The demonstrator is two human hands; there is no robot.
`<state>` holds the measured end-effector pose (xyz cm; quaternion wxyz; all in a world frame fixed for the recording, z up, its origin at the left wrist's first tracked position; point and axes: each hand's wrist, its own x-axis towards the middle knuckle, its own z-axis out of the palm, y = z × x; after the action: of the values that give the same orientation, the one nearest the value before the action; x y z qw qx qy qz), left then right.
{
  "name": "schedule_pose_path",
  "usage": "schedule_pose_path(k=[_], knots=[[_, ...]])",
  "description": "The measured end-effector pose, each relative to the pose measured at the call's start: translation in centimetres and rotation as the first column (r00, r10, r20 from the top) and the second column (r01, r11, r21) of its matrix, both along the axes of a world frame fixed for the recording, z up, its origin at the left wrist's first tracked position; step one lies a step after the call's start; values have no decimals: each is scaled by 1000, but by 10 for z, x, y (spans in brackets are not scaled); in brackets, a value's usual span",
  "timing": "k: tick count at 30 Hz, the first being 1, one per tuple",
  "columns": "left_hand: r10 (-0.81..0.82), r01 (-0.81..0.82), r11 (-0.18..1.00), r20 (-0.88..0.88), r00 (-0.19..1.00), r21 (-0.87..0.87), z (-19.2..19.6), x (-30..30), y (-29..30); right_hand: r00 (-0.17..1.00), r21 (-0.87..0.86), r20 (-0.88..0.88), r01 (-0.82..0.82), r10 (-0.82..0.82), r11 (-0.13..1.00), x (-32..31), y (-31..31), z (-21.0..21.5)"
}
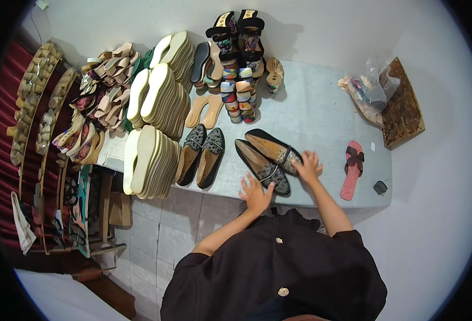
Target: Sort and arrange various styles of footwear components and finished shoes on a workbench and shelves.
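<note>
Starting left: stacked pale soles (153, 155), then a dark shoe pair (201, 156) on the grey table (321, 112). Your left hand (256, 195), fingers spread loose, touches the near pointed shoe (261, 166). Your right hand (308, 167) rests open-fingered on its mate (273, 150). Pink sandal (351, 170) farther right.

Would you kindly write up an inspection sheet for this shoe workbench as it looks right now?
Surface: grey table, against a pale wall.
Job's things: pair of black pointed flats with tan insoles, lying side by side near the front edge.
Clutter: second black pair; stacked cream soles; tan sandal soles; patterned wedges; pink sandal; plastic bag; brown board.
Grippers: left hand open, fingertips on the nearer flat; right hand open, resting on the farther flat.
Cables: nothing seen.
Surroundings: racks of sandals at left, tiled floor.
</note>
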<state>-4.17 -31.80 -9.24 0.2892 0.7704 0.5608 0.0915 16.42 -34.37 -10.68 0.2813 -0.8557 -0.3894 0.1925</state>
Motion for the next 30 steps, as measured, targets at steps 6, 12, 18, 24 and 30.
schedule_pose_path(k=[6,12,18,24,30], knots=[[-111,109,993,-53,992,-42,12,10,7,994,-81,105,-13,21,997,32,24,13],[-42,5,966,140,989,259,19,-15,41,994,-58,57,93,-89,994,23,21,10],[-459,356,793,100,883,495,50,14,129,985,-115,9,171,-171,979,20,24,18],[-614,596,701,-93,784,392,65,47,182,970,77,91,217,-223,973,-12,19,34],[-753,771,544,-213,622,330,58,56,201,938,127,318,-189,141,974,-83,12,53]])
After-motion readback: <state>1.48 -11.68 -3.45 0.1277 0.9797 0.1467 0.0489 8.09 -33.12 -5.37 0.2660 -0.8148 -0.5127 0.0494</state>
